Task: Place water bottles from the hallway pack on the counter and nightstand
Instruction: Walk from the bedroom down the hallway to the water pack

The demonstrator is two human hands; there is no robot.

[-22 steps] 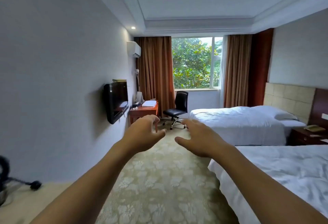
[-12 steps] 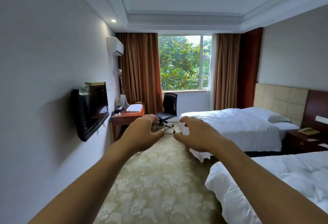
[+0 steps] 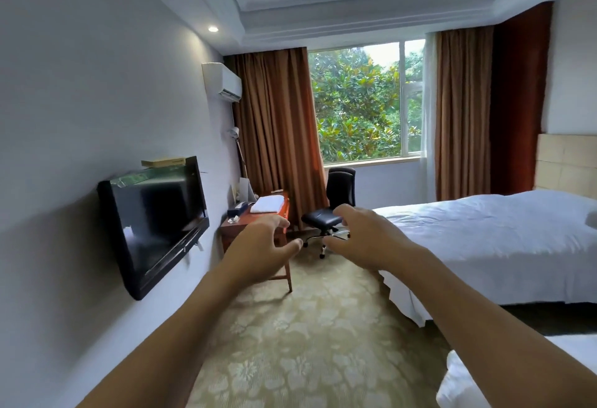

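Note:
Both my arms reach forward at chest height over the patterned carpet. My left hand (image 3: pixel 258 252) is empty, with its fingers curled and apart. My right hand (image 3: pixel 365 236) is also empty, fingers spread and bent, a short gap from the left one. No water bottle, bottle pack or nightstand shows in this view. A red-brown wooden desk (image 3: pixel 281 210) stands against the left wall beyond my left hand, with a folded white towel (image 3: pixel 269 204) and a tissue box on it.
A black TV (image 3: pixel 155 223) hangs on the left wall. A black office chair (image 3: pixel 329 210) stands by the window. A white bed (image 3: pixel 484 239) fills the right side, with a second bed's corner (image 3: pixel 533 372) at the lower right. Carpet (image 3: pixel 307 336) runs between wall and beds.
The view has moved deeper into the room and turned left; the TV, desk and chair are nearer, and the nightstand has left the frame. Both hands stay empty and outstretched.

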